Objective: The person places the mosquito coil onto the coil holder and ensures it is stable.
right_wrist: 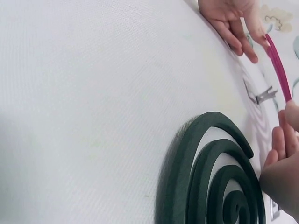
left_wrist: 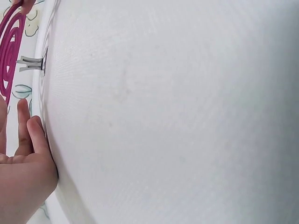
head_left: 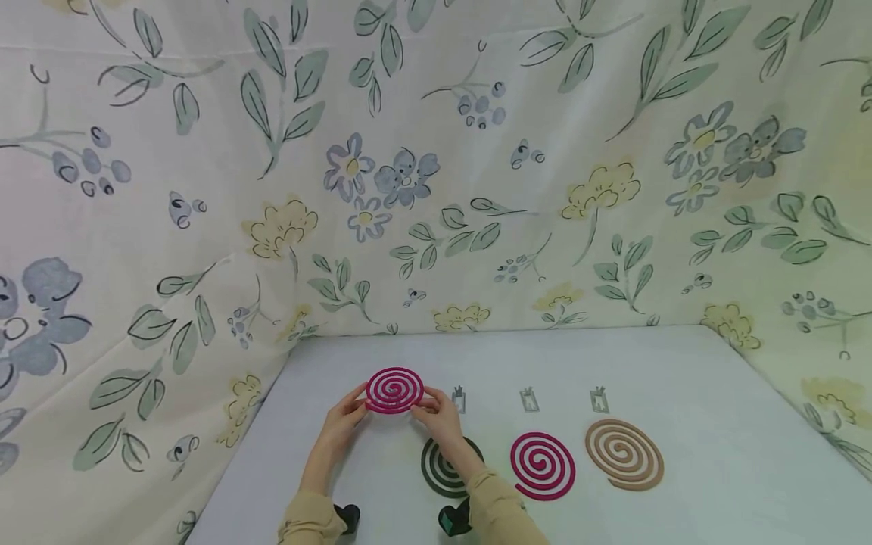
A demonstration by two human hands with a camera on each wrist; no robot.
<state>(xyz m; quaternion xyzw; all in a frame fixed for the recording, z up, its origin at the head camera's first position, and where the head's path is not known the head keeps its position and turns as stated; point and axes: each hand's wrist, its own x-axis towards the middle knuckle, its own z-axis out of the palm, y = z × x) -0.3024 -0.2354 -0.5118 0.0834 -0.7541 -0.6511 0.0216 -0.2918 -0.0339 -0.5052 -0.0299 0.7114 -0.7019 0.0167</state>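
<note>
A pink mosquito coil (head_left: 395, 390) is held above the table by both hands. My left hand (head_left: 343, 421) pinches its left edge, and my right hand (head_left: 441, 421) pinches the right edge. Seen edge-on in the right wrist view, the coil (right_wrist: 279, 70) is slightly tilted. Close by, a small metal coil stand (right_wrist: 266, 95) rises from the table between the two hands; the left wrist view also has this stand (left_wrist: 32, 63) beside the coil (left_wrist: 9, 53). Beneath my right forearm lies a dark green coil (right_wrist: 175, 186), partly covered in the head view.
On the white table (head_left: 715, 424), a second pink coil (head_left: 543, 466) and a tan coil (head_left: 624, 455) lie flat to the right. Behind them stand metal stands (head_left: 529, 400) in a row, another (head_left: 599, 400) further right. A floral cloth (head_left: 463, 151) hangs behind the table.
</note>
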